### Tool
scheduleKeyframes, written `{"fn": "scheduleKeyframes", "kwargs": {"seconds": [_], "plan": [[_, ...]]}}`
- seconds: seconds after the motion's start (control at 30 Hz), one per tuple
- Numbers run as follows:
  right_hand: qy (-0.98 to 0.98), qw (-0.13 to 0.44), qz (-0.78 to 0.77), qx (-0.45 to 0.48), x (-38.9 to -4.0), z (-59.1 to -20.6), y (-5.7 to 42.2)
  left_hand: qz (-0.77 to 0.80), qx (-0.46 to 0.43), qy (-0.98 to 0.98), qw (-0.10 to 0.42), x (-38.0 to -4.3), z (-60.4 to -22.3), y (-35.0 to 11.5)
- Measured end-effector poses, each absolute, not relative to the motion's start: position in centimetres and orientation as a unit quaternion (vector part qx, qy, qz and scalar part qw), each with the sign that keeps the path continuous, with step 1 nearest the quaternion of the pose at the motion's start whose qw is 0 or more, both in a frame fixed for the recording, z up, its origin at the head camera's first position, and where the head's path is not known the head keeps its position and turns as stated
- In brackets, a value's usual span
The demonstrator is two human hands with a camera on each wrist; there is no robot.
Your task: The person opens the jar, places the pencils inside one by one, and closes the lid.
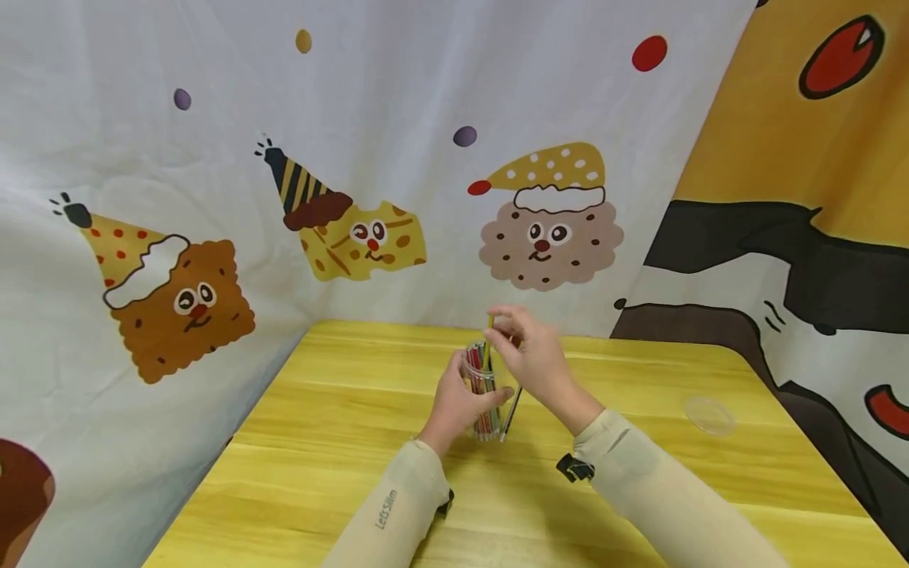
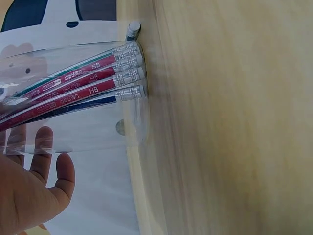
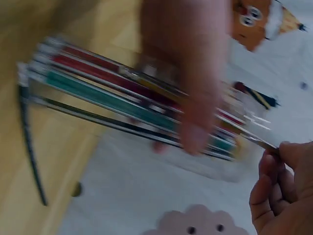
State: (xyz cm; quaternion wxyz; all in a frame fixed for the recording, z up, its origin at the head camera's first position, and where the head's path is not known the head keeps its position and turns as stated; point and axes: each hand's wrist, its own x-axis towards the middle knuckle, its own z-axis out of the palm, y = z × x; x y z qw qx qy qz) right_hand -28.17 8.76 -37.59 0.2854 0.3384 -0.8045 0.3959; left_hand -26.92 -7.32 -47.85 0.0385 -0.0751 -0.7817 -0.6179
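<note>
My left hand grips a clear plastic jar that stands on the table, its thumb across the near side. Inside are several pencils, red ones marked HB and green ones, with their metal-and-eraser ends down at the jar's bottom. At the jar's mouth, my right hand pinches the upper end of a yellow pencil between thumb and fingers. The pencil's lower part is still within the jar, among the others. A dark pencil lies on the table just right of the jar.
A clear round lid lies on the right part of the wooden table. Behind the table's far edge hangs a white curtain printed with cartoon snacks. Dark straps are on the wrists.
</note>
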Motion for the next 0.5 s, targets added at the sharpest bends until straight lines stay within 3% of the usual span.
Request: {"fn": "scheduleKeyframes", "kwargs": {"seconds": [0.17,0.5], "plan": [[-0.848,0.242,0.341,0.326,-27.9,-39.9,8.5,-0.610,-0.079,-0.788,0.041,-26.9,-48.0,-7.2],[-0.864,0.194,0.325,0.333,-28.1,-39.0,8.1,-0.612,-0.079,-0.786,0.041,-27.0,-47.9,-7.4]]}}
